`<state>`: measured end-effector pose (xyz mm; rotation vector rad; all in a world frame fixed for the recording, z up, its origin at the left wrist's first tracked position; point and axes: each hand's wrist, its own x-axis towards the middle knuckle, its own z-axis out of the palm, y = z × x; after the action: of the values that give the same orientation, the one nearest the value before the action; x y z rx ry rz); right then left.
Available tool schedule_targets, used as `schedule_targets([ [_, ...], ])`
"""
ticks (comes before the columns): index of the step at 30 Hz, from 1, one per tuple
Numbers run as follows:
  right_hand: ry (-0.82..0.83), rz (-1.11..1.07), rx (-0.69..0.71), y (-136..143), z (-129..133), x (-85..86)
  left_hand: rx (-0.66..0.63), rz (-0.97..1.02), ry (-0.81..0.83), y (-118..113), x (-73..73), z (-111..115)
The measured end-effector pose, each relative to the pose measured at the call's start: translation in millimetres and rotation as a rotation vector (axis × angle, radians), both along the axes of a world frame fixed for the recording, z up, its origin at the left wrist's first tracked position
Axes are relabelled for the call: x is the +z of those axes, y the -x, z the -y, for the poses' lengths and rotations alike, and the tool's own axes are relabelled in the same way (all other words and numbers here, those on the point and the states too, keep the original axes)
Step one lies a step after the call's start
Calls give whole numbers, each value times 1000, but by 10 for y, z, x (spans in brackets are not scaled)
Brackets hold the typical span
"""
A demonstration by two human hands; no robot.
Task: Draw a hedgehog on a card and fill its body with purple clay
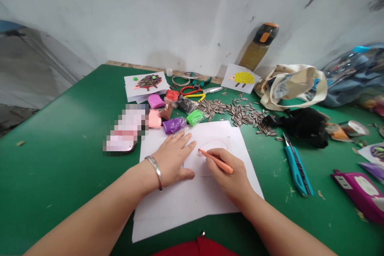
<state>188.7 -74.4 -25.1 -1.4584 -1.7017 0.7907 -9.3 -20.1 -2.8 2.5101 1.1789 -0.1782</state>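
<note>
My right hand [235, 174] pinches an orange felt-tip pen [220, 162], its tip on a small sheet [196, 167]. A faint curved pink-orange outline [213, 141] shows on that sheet, partly covered by my right fingers. My left hand [171, 160] lies flat with its fingers spread, over the small sheet's left edge and the larger white paper [168, 212] beneath. Just beyond the left fingertips sit a purple clay packet [173, 125] and a green clay packet [195, 117].
Sunflower seeds [244, 114] lie heaped behind the paper, near scissors [207, 93] and a hedgehog picture [150, 83]. A yellow hedgehog picture [241, 78] leans by a bottle [259, 46]. A utility knife [297, 168] and magenta device [360, 192] lie right, a blurred-out object [127, 130] left.
</note>
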Motion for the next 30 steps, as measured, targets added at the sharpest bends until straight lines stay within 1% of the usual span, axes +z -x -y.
schedule_targets([
  [5, -4, -9, 15, -6, 12, -5, 12, -12, 12, -16, 29, 1],
  [8, -6, -9, 42, -9, 17, -18, 8, -23, 11, -13, 18, 0],
  [12, -18, 14, 78, -9, 13, -24, 7, 11, -3, -3, -10, -2],
  [21, -78, 78, 142, -7, 9, 19, 2, -10, 14, -12, 19, 0],
  [30, -114, 83, 167, -9, 16, 43, 5, 31, 2, 4, -18, 0],
])
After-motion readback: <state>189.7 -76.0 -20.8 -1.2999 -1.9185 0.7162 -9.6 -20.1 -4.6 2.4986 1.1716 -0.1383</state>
